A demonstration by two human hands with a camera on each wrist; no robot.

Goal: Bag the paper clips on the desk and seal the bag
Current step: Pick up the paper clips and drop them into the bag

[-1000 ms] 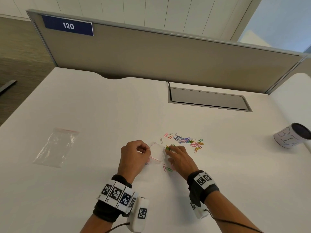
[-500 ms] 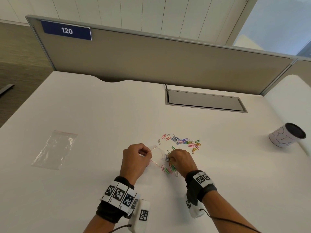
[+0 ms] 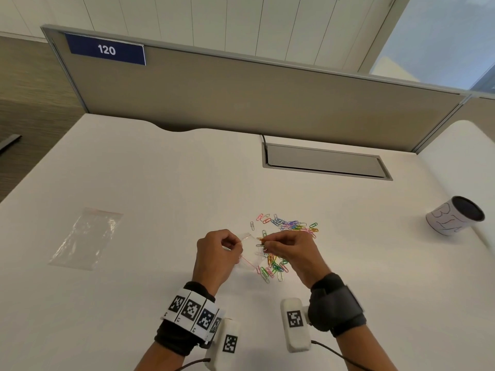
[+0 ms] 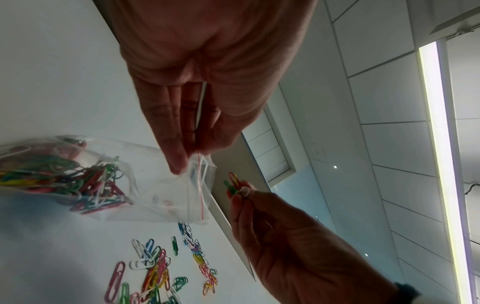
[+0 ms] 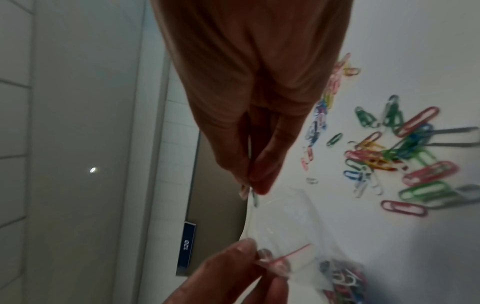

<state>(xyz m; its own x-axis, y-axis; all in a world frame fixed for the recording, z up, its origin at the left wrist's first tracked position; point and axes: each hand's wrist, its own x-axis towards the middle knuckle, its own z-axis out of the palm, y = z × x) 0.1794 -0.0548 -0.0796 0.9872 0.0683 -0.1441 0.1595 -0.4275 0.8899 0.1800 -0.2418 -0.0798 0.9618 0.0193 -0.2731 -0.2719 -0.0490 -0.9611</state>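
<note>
Here the left hand [image 3: 218,257] pinches the bag [image 4: 166,185] mouth; the right hand [image 3: 290,254] pinches paper clips [image 4: 235,184].

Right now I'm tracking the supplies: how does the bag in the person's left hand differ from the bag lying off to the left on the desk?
The held bag already contains colored paper clips; the spare bag looks empty.
The left hand pinches the held bag's mouth, lifting it open; the spare bag lies flat, untouched.
The held bag sits beside the loose clips; the spare bag lies well apart.
Both are clear plastic with a red line at the mouth.
</note>
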